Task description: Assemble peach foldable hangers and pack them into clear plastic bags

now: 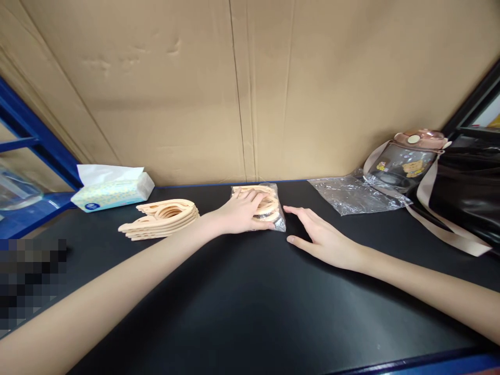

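Observation:
A clear plastic bag [280, 223] with beige plastic hangers [269, 205] inside lies flat on the black table, near its back edge. Across the top of this bag rests my left hand [244, 212], fingers stretched out and pressing on it. Just right of the bag, apart from it, my right hand [324, 237] is open and holds nothing, thumb and fingers spread. A neat stack of similar beige hangers [160, 221], unbagged, lies to the left, beyond my left forearm. Part of the bagged hangers is hidden under my left hand.
A tissue pack [113, 192] stands at the back left. Flat on the right is a clear plastic bag [347, 195]. Behind it stands a strapped water bottle [410, 161], beside a dark shiny bag [469, 192]. Cardboard [175, 94] walls off the table's back.

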Motion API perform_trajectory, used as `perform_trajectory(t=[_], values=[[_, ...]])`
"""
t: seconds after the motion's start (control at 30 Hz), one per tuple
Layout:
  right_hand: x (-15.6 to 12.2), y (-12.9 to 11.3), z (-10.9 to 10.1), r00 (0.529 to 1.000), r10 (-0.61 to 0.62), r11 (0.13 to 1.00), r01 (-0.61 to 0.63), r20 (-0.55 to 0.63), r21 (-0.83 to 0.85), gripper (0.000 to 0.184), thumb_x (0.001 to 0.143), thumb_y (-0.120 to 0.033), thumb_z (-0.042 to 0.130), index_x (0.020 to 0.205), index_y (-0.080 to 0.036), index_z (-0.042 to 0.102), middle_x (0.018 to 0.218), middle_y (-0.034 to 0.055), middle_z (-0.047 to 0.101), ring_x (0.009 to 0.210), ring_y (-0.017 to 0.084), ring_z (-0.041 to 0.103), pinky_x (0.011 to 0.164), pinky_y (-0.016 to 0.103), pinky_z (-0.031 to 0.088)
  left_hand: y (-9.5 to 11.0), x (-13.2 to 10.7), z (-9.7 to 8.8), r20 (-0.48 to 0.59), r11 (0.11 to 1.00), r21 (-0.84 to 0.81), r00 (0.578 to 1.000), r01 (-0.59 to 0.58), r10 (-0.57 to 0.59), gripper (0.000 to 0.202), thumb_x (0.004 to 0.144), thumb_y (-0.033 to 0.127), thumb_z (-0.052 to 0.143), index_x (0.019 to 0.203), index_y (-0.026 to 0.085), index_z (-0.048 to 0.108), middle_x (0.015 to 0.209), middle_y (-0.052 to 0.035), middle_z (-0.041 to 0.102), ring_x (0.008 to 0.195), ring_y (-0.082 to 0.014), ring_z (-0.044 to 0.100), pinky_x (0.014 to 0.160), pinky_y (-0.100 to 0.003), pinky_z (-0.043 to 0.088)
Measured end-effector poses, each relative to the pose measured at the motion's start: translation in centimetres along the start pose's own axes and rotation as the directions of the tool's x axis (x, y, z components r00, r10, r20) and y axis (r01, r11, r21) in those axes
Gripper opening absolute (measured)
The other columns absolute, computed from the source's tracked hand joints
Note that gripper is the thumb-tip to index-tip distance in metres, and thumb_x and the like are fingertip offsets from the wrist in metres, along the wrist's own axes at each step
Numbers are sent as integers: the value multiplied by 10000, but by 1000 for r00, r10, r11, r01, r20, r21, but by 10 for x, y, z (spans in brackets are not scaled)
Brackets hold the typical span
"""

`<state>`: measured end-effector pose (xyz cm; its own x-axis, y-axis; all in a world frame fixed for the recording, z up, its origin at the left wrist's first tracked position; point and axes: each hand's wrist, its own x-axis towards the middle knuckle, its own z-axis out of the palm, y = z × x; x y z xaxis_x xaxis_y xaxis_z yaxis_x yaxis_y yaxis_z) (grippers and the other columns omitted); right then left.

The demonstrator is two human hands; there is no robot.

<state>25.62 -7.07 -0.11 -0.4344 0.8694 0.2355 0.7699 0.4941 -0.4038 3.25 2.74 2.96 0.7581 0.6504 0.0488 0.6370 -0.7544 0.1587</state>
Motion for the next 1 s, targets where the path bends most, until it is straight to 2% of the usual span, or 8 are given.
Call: perform_trajectory(t=[0.23, 0.5, 0.63, 0.77, 0.83, 1.0], values=[[-1, -1, -1, 999, 15, 999, -13, 49, -49, 550, 958, -408, 422, 1433, -159, 297, 1389, 135, 482, 1297, 272, 428, 1096, 476, 367, -20, 30, -5, 50, 999, 12, 998, 37, -37, 872, 773, 779, 425, 1440, 225, 325, 1539, -117, 306, 1412, -362, 223, 1126, -538, 140], [0, 0, -1, 999, -15, 999, 16, 31, -37, 528, 958, -405, 426, 1416, -162, 324, 1386, 140, 489, 1292, 276, 438, 1094, 498, 365, -22, 36, -8, 61, 997, 71, 997, 42, -47, 892, 796, 745, 432, 1475, 185, 284, 1574, -125, 238, 1440, -357, 164, 1144, -562, 86], [-1, 1, -3, 999, 36, 998, -38, 39, 50, 546, 949, -457, 439, 1409, -184, 334, 1415, 122, 470, 1315, 264, 427, 1109, 491, 354, -16, 32, -2, -3, 992, 123, 999, 41, -41, 790, 855, 642, 453, 1479, 186, 287, 1583, -123, 222, 1449, -362, 148, 1148, -552, 102], [-1, 2, -4, 995, 87, 988, -93, 56, 121, 565, 938, -502, 448, 1410, -212, 338, 1449, 102, 439, 1343, 251, 404, 1129, 478, 332, -7, 23, 5, -118, 983, 177, 992, 57, -36, 695, 907, 544, 447, 1450, 123, 340, 1558, -175, 262, 1447, -369, 159, 1151, -537, 135], [-1, 2, -4, 996, 62, 993, -67, 61, 97, 579, 931, -494, 464, 1414, -202, 335, 1433, 108, 457, 1337, 259, 408, 1121, 481, 339, -3, 19, 6, -163, 979, 196, 986, 59, -27, 686, 921, 552, 432, 1438, 107, 358, 1554, -192, 263, 1446, -374, 166, 1150, -537, 154], [0, 4, -3, 998, 31, 998, -34, 48, 57, 579, 935, -492, 464, 1419, -202, 334, 1443, 99, 455, 1340, 245, 415, 1116, 454, 351, 4, 4, 4, -243, 974, 224, 970, 30, 26, 740, 923, 637, 383, 1445, 114, 343, 1565, -174, 247, 1456, -338, 163, 1175, -510, 150]])
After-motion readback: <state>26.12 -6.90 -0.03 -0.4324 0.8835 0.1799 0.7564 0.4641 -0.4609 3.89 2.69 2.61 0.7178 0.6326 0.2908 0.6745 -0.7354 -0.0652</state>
